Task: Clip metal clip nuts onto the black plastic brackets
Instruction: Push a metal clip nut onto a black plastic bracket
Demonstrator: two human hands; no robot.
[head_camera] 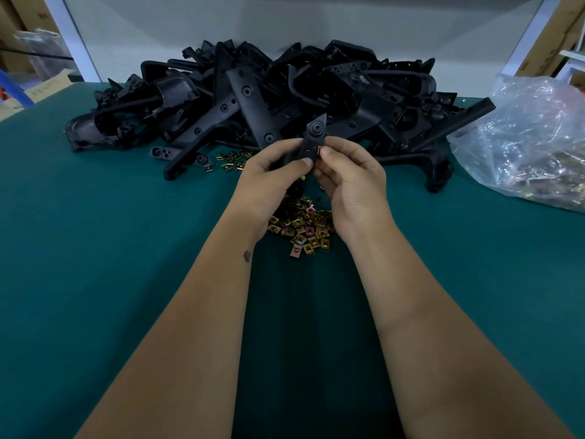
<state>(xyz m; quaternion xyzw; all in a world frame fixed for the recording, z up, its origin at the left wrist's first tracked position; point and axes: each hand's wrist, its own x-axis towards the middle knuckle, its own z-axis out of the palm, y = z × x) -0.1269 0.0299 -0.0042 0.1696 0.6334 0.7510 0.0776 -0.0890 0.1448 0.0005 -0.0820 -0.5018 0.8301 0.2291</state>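
Left hand (273,162) grip clamped on bracket (312,139), right hand (345,172) grip pinching clip nut (319,150) at its edge, above loose nuts (302,228) mid-counter (95,248).

Lower part of the bracket (311,144) hidden behind the hands, left hand (272,172) and right hand (351,175). Clip (318,150) at the bracket's 3 o'clock edge mostly covered by a fingertip, seating unclear. Clip pile (304,228) partly under both wrists. Bag (531,137) at 3 o'clock cut by frame edge, contents blurred. Boxes (34,42) at 10 o'clock blurred. Worktop (110,248) cut off at the bottom.
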